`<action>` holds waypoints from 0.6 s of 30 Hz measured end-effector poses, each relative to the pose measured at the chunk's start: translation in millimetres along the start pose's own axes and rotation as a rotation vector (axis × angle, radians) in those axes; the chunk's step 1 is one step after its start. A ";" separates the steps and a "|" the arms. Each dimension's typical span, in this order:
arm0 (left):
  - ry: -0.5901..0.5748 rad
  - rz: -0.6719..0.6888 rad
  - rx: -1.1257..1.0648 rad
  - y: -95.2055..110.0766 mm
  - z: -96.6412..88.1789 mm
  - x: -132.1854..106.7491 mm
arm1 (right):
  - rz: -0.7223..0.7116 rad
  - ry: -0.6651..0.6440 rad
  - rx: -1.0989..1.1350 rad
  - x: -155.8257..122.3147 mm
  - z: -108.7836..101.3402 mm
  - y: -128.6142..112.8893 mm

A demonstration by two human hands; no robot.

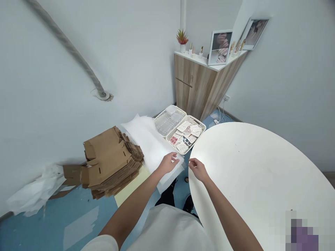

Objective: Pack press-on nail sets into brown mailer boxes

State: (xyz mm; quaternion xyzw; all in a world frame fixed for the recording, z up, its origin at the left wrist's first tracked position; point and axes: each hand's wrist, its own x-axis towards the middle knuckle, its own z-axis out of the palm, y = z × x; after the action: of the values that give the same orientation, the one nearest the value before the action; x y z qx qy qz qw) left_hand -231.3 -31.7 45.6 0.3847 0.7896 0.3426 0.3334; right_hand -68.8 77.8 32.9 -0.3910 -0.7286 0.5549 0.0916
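Note:
My left hand (169, 162) is held over the near end of the white packing sheets (145, 134), its fingers loosely curved and apart with nothing between them. At the left edge of the round white table (261, 167) is my right hand (198, 169), empty, with its fingers bent toward the left hand. Just beyond both hands sits a white plastic basket (181, 152) holding several small printed cards and packets (188, 130). A second white basket (158, 119) behind it contains clear plastic pieces (167, 122).
A stack of flattened cardboard boxes (107, 158) stands at left, with crumpled white wrapping (39, 190) beside it. In the corner is a wooden cabinet (195, 82) bearing picture frames (220, 47) and a small plant (182, 37). Cables (222, 113) lie behind the table.

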 end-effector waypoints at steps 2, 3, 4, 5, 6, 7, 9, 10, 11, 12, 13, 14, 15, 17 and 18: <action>-0.019 0.046 0.054 -0.2 -9.5 28.1 | -0.010 0.019 -0.079 20.8 4.9 -3.9; -0.039 0.066 0.092 -0.2 -13.5 42.4 | -0.014 0.025 -0.136 31.3 7.1 -6.3; -0.071 0.082 0.135 -0.1 -16.8 56.4 | -0.017 0.029 -0.206 41.9 9.2 -9.0; -0.112 0.092 0.183 -0.1 -19.3 69.9 | -0.016 0.026 -0.284 52.5 11.2 -11.9; -0.155 0.094 0.236 -0.1 -20.7 82.7 | -0.013 0.024 -0.365 63.3 13.2 -14.8; -0.199 0.093 0.295 -0.4 -20.9 94.4 | -0.011 0.018 -0.446 74.0 15.3 -17.7; -0.284 0.079 0.425 -1.8 -17.8 114.3 | 0.002 -0.025 -0.622 94.9 20.3 -22.3; -0.321 0.066 0.484 -3.1 -14.7 122.4 | 0.022 -0.063 -0.710 104.8 23.2 -23.9; -0.352 0.051 0.532 -4.7 -10.9 129.2 | 0.056 -0.105 -0.797 114.0 26.5 -24.9; -0.376 0.036 0.564 -6.7 -6.6 134.9 | 0.089 -0.142 -0.859 122.4 30.1 -25.1; -0.395 0.020 0.586 -8.9 -2.1 139.6 | 0.120 -0.167 -0.896 129.8 34.0 -24.7; -0.411 0.005 0.600 -11.4 2.3 143.5 | 0.149 -0.182 -0.917 136.1 38.2 -23.7; -0.424 -0.008 0.610 -13.8 6.4 146.9 | 0.173 -0.189 -0.921 141.3 42.5 -22.3; -0.442 -0.031 0.627 -18.5 13.3 152.3 | 0.216 -0.191 -0.923 148.8 50.7 -18.9; -0.446 -0.039 0.631 -20.5 15.9 154.5 | 0.234 -0.191 -0.925 151.2 54.2 -17.3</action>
State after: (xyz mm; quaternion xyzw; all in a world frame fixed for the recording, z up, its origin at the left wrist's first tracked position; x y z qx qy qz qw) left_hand -300.9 92.3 -20.0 0.5181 0.7717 -0.0158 0.3685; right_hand -210.1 138.1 -17.2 -0.4174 -0.8551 0.2127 -0.2221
